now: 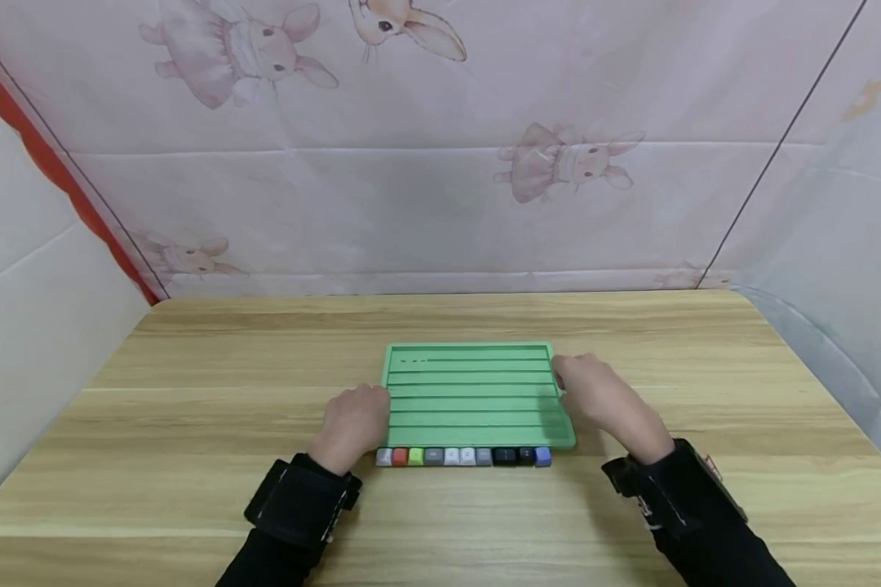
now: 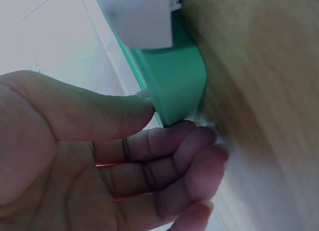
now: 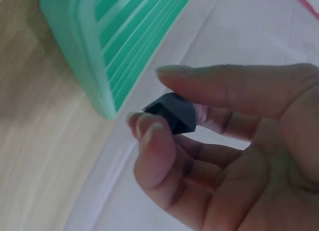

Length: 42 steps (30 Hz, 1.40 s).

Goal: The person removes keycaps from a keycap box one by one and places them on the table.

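Note:
A green tray (image 1: 477, 405) with several ridged rows lies on the table. At its left edge, my left hand (image 1: 356, 420) pinches the tray's side, thumb on the rim and fingers curled against the corner in the left wrist view. My right hand (image 1: 604, 398) is beside the tray's right edge. Between its thumb and fingers it pinches a dark grey keycap (image 3: 182, 111), seen in the right wrist view apart from the tray; the keycap is hidden in the head view. A row of coloured keycaps (image 1: 451, 456) lines the tray's near edge.
The wooden table (image 1: 191, 456) surrounds the tray on all sides. Behind it hangs a pale cloth (image 1: 411, 212) printed with rabbits, and white cloth (image 1: 837, 244) closes off the right side. A white keycap (image 2: 142, 19) appears close up in the left wrist view.

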{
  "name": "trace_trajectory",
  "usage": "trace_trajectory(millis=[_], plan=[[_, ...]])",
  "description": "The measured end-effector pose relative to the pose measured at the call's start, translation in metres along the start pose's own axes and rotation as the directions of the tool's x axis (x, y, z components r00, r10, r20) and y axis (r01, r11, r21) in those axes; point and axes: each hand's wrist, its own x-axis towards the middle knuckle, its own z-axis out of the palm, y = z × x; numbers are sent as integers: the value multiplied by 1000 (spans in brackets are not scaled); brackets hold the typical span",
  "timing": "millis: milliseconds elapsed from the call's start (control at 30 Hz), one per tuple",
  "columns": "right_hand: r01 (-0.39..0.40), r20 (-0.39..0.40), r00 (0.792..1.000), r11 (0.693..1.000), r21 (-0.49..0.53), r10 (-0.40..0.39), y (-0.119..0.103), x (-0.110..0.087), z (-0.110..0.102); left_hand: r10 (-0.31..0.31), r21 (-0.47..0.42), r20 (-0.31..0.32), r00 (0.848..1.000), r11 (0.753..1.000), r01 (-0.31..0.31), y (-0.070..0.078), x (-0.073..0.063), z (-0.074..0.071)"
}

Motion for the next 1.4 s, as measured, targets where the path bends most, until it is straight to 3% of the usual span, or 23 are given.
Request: trace_trajectory(millis=[367,767,967,1400], plan=[[9,28,1000,1000,-12,-9,-13,-20,2,-1,0,0,1000,1000,1,-1,1,0],[-3,-44,999,1000,15,4,-23,-34,10,12,-2,-32,999,1000,-12,-1,0,1],[19,-79,997,1000,-19,-20,-25,-37,13,14,2,-32,999,1000,-14,0,-1,0],[22,-69,997,999,-41,-24,-27,-42,19,17,13,-46,999,1000,-17,-1,0,3]])
